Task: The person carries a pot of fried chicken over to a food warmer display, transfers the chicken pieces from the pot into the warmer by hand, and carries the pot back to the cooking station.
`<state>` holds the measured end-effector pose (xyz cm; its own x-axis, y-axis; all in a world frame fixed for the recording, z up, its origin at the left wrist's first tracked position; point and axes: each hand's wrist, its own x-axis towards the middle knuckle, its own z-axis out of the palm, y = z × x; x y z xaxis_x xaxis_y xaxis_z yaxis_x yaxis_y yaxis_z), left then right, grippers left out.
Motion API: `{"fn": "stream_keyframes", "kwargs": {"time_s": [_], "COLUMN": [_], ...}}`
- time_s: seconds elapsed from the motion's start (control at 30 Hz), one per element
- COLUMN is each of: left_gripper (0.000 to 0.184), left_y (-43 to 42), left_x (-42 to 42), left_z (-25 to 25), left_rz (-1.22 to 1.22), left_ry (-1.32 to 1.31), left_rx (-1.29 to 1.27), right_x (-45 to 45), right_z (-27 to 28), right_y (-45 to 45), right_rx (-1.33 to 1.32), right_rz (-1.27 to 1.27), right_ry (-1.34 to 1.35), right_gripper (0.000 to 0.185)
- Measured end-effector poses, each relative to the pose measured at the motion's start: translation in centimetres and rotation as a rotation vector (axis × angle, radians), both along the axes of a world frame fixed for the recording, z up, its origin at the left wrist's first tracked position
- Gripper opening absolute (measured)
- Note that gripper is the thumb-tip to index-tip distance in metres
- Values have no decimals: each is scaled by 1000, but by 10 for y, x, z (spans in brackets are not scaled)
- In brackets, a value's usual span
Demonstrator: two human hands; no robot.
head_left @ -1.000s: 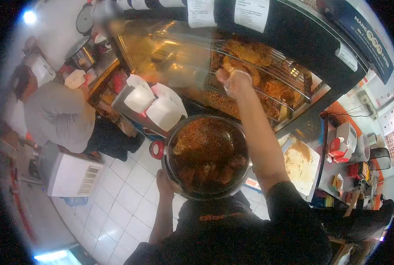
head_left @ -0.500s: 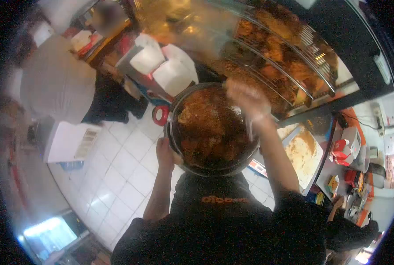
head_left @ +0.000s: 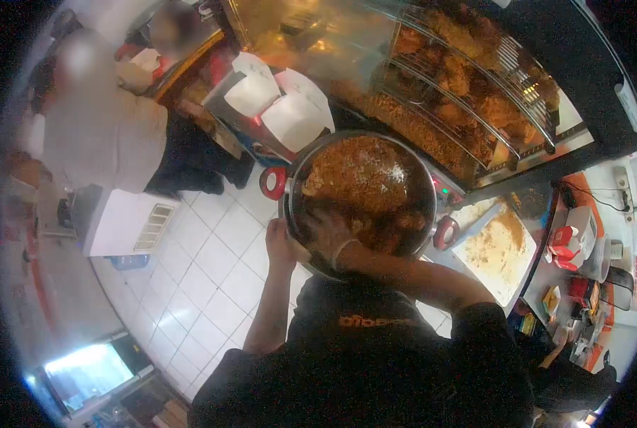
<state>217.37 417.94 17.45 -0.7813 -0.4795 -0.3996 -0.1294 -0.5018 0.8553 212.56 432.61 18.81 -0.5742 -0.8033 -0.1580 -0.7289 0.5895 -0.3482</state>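
A large round pot [head_left: 430,178] with red-gripped handles is in front of my body, full of brown, rice-like food [head_left: 357,171] with darker chunks at the lower right. My left hand [head_left: 281,245] is closed against the pot's lower left side, thumb up near the rim. Inside the pot, at its lower left, is my right hand [head_left: 327,235], in what looks like a clear plastic glove. Motion and shadow smear its fingers, so whether they hold any food is hidden.
A glass-fronted warmer with racks of browned food [head_left: 454,78] stands ahead right. White open boxes [head_left: 297,118] are beyond the pot. A smeared tray [head_left: 497,250] lies to the right. A person in a light top [head_left: 111,143] is at left; another person's arm [head_left: 555,349] shows at right.
My right hand has swept from the pot's upper right rim across to its lower left, down into the food. My left hand stays at the pot's side. The view has shifted slightly.
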Motion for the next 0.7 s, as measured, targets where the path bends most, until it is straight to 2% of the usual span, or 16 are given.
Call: {"fn": "stream_keyframes", "kwargs": {"time_s": [0.03,0.1,0.17,0.2,0.23,0.27,0.3,0.37,0.4,0.47,0.5,0.57,0.7], "left_gripper": [19,18,18,18,17,17,18,19,19,19,19,20,19], "left_y": [2,6,7,7,6,4,1,2,4,3,0,-1,0], "left_x": [0,-1,-3,-3,-2,-2,-3,-3,-2,-3,-3,-1,-2], "left_z": [5,13,16,16,15,9,2,-3,0,2,-2,-5,-8], "left_rz": [-4,2,6,1,-1,-3,0,-3,6,14,0,-16,-29], "left_ry": [15,24,35,19,3,13,16,33,42,66,33,4,114], "left_rx": [5,-15,-35,-44,-52,-48,-45,-43,-48,-55,-33,-10,-17], "right_x": [8,0,-19,-27,-36,-45,-53,-68,-72,-80,-87,-111,-149], "right_z": [-11,0,21,41,63,76,76,81,87,105,115,136,188], "right_y": [3,8,15,24,36,46,53,62,67,76,82,95,106], "right_rx": [-87,-168,-347,-347,-358,-368,-367,-536,-540,-824,-827,-945,-1088], "right_rz": [-20,-41,-402,-405,-297,-189,-192,-273,-275,-543,-541,-778,-775], "right_ry": [146,307,-288,-275,-242,-212,-202,-415,-403,-657,-647,-575,-425], "right_gripper": [54,49,47,47,42,38,38,26,26,21,21,15,17]}}
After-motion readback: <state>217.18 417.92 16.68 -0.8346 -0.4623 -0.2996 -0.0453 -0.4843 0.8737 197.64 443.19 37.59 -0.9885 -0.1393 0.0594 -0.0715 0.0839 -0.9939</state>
